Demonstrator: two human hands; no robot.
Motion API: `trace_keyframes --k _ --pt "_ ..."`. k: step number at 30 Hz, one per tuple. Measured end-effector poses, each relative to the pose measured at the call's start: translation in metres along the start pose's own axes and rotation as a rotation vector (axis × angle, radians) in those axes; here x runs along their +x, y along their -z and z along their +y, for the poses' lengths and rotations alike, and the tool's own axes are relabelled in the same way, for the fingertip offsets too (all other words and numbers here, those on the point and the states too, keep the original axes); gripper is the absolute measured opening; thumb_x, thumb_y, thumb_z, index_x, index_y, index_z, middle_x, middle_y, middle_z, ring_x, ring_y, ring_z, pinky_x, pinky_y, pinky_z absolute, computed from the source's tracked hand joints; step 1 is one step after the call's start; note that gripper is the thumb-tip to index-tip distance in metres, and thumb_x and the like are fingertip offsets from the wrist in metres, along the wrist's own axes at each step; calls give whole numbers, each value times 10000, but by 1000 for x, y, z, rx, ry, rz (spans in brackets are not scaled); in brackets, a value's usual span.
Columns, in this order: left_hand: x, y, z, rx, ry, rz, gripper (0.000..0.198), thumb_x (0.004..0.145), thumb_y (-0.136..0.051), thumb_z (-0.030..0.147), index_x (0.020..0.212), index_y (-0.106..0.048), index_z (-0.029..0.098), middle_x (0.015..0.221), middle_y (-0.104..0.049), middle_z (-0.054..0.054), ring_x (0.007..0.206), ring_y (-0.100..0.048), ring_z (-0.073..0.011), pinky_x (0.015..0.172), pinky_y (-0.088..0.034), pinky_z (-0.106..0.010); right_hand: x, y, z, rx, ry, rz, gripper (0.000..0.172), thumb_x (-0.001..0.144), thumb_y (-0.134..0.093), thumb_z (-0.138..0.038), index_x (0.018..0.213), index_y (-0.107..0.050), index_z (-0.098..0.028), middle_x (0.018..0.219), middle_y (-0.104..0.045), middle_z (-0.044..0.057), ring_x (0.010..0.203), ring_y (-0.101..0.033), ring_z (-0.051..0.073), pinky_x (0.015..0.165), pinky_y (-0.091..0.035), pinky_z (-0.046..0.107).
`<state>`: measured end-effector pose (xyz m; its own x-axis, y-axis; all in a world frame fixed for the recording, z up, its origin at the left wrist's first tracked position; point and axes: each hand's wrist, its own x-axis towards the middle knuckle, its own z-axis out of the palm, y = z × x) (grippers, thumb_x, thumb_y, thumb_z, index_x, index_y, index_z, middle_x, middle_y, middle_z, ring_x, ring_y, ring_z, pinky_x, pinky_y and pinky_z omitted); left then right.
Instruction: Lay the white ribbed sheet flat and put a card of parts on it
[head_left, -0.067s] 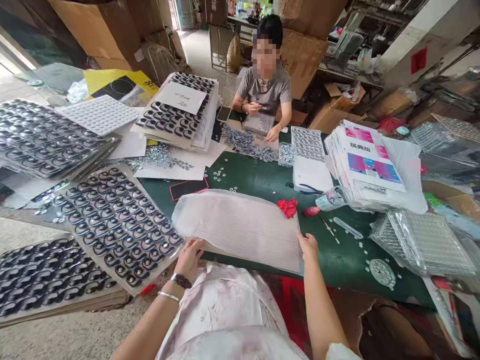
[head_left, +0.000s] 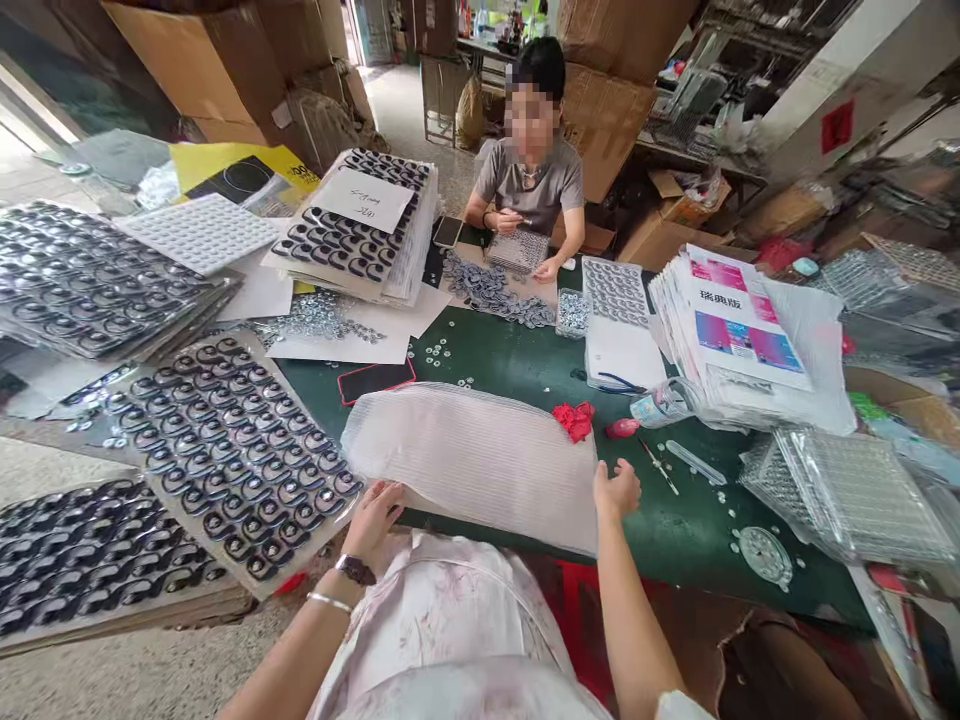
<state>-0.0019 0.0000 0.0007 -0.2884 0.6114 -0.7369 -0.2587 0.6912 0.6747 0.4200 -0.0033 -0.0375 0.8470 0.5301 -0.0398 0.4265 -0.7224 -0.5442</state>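
A stack of clear ribbed plastic trays (head_left: 480, 460) lies on the green table (head_left: 525, 365) in front of me. My left hand (head_left: 373, 517) grips its near left edge, thumb on top. My right hand (head_left: 616, 489) holds the stack's right edge. A card of dark round parts (head_left: 232, 450) lies just left of the stack. A crumpled red scrap (head_left: 575, 418) sits at the stack's far right corner.
A red phone (head_left: 375, 379) lies beyond the trays. Another person (head_left: 531, 170) sits across, hands at a small tray (head_left: 517, 250). Printed bags (head_left: 739, 335) and clear blister trays (head_left: 847, 495) fill the right side. Tweezers (head_left: 658, 464) and small loose rings lie near my right hand.
My right hand has slid slightly up along the stack's right edge. The view has shifted a little; the stack stays in place.
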Motion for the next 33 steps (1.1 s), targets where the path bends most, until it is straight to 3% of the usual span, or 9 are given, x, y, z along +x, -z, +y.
trace_keyframes --k 2,5,7,10,14,16,20,25,33 --pt "1 4 -3 -10 25 6 510 820 -686 255 1277 -468 193 1211 -651 -108 1081 -648 -171 844 -524 -252 -5 -15 -32 78 284 -10 385 891 -496 -344 1165 -656 -125 1154 -666 168 1113 -601 286 1015 -457 434" --pt "2 8 -22 52 -62 -3 761 694 -798 439 1337 -460 212 1241 -622 -90 1078 -627 -190 840 -518 -257 0 -56 -107 157 816 -352 365 987 -391 -324 1115 -694 -166 1116 -693 114 1054 -642 210 973 -509 340" --pt "1 8 -38 132 -156 -22 868 635 -800 582 1337 -473 190 1273 -596 -113 1090 -613 -213 829 -525 -269 12 -90 -160 24 1030 -489 401 1021 -361 -284 1290 -651 -217 1267 -651 89 1155 -618 193 1004 -509 326" --pt "-5 4 -58 252 -225 2 890 657 -745 684 1350 -482 190 1368 -543 -131 1159 -581 -247 843 -542 -300 32 -140 -217 -266 1337 -615 486 1028 -460 -346 1514 -457 -342 1569 -405 47 1420 -430 245 1133 -434 412" --pt "-14 -1 -72 256 -213 44 843 740 -689 689 1393 -458 209 1415 -513 -128 1239 -545 -269 921 -558 -344 36 -190 -246 -418 1731 -757 688 975 -565 -531 1580 -246 -452 1688 -57 -13 1561 -85 329 1249 -166 596" --pt "-15 0 -77 238 -214 72 832 759 -683 677 1411 -449 215 1426 -506 -125 1268 -532 -270 949 -557 -341 29 -213 -257 -402 1737 -717 777 949 -570 -599 1602 -189 -421 1688 40 18 1558 7 381 1233 -82 657" --pt "-9 5 -81 209 -146 109 857 727 -704 697 1398 -473 218 1439 -500 -122 1264 -538 -273 981 -553 -336 17 -263 -304 -308 1483 -587 1012 873 -547 -760 1639 -83 -288 1667 140 132 1534 45 461 1216 -99 673" --pt "-9 -3 -75 220 -99 187 858 692 -675 769 1341 -542 223 1339 -562 -121 1229 -564 -301 997 -545 -387 -9 -307 -357 -228 1350 -579 1069 854 -549 -784 1630 -186 -145 1659 -57 220 1542 -50 433 1248 -124 607" --pt "-7 -4 -66 169 0 170 899 701 -653 798 1380 -505 226 1388 -516 -125 1322 -475 -347 1073 -496 -432 -57 -307 -344 39 1452 -654 453 1053 -437 -437 1391 -611 -192 1519 -481 74 1479 -363 222 1282 -223 404"
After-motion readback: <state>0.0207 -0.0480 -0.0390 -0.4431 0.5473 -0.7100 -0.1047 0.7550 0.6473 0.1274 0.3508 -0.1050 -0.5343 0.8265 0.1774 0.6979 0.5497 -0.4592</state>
